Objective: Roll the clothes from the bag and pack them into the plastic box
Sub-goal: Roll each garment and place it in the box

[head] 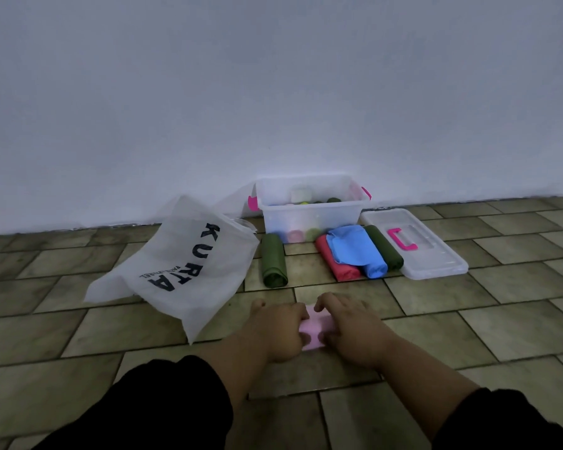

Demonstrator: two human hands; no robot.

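Observation:
A small pink cloth [316, 326] lies on the tiled floor, mostly hidden under both hands. My left hand [278, 331] and my right hand [348, 329] press on it side by side, fingers curled over its far edge. Beyond them the clear plastic box [309, 216] with pink latches stands against the wall and holds several rolled clothes. In front of the box lie a green roll [273, 259] at the left, and a red roll [337, 264], a blue roll [359, 251] and a dark green roll [384, 246] at the right. The white bag [182, 264] printed KURTA lies at the left.
The box's clear lid [436, 254] with a pink handle lies flat on the floor to the right of the rolls. A pale wall [273, 92] rises right behind the box. Dark sleeves cover my forearms at the frame's bottom.

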